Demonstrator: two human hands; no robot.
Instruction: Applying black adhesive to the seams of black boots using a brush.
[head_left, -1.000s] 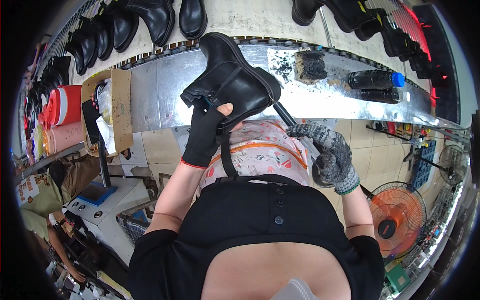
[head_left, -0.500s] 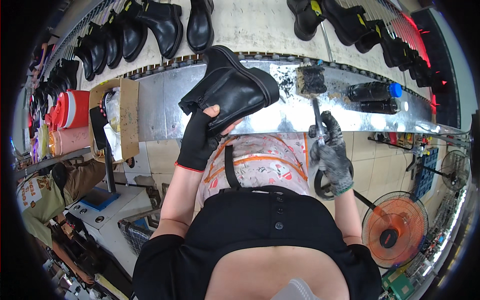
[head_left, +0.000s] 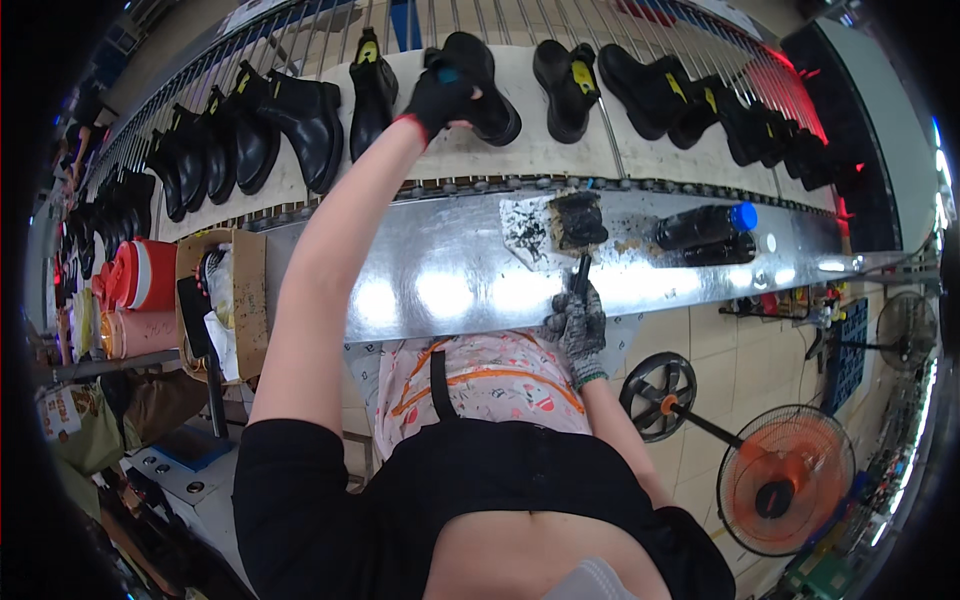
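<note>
My left hand (head_left: 440, 98), in a black fingerless glove with a red cuff, reaches out over the pale conveyor belt (head_left: 640, 165). It grips a black ankle boot (head_left: 478, 88), whose toe points toward me. Beside it on the belt stand another black boot (head_left: 372, 100) on the left and one with a yellow tag (head_left: 567, 92) on the right. My right hand (head_left: 578, 335), gloved in stained grey knit, is closed around a slim dark tool handle (head_left: 582, 275) at the metal ledge's near edge. The handle's far end meets a black-stained block (head_left: 578, 222); whether they are joined is unclear.
More black boots (head_left: 305, 130) line the belt both ways. On the metal ledge (head_left: 430, 270) lie a smeared white sheet (head_left: 524, 232) and a dark blue-capped bottle (head_left: 705, 226). A cardboard box (head_left: 250, 310) stands left; an orange fan (head_left: 785, 480) stands right. Another person is at far left.
My left hand has carried the boot from above the ledge out over the belt. My right hand has shifted left and still holds the handle. The whole view has shifted too.
</note>
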